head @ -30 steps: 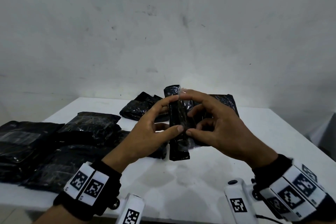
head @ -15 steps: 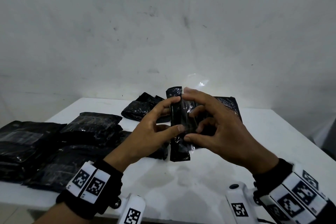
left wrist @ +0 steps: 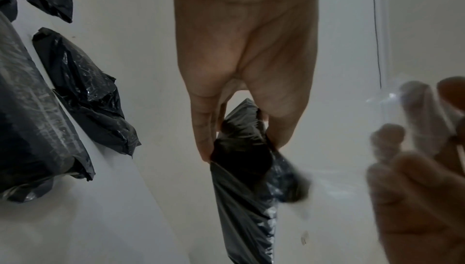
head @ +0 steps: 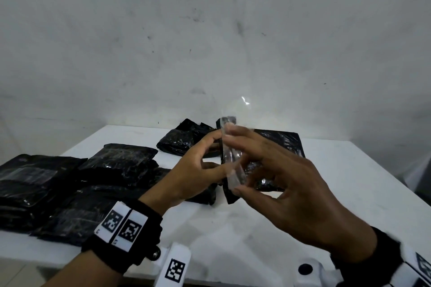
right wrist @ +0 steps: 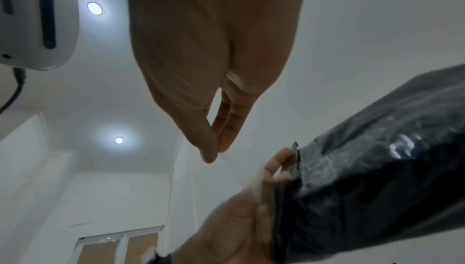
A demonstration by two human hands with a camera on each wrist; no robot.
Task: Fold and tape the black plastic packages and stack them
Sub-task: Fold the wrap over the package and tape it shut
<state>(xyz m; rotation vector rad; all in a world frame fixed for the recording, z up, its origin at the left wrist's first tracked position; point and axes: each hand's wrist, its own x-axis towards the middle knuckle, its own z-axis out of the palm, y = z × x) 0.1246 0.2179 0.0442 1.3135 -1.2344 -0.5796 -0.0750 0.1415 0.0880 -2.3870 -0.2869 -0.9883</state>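
Note:
A folded black plastic package stands upright above the white table. My left hand pinches its left edge between thumb and fingers; the left wrist view shows those fingers closed on the crinkled package. My right hand is just right of it and pinches a strip of clear tape that lies along the package's near edge. In the right wrist view the thumb and fingers meet on the thin tape, beside the package.
Several black packages lie stacked at the left and left centre. A crumpled one and a flat one lie at the back. A white marked device sits at the front edge.
My right hand has drawn back from the package toward me, and the clear tape strip now shows between its fingers. My left hand keeps its hold in the same place.

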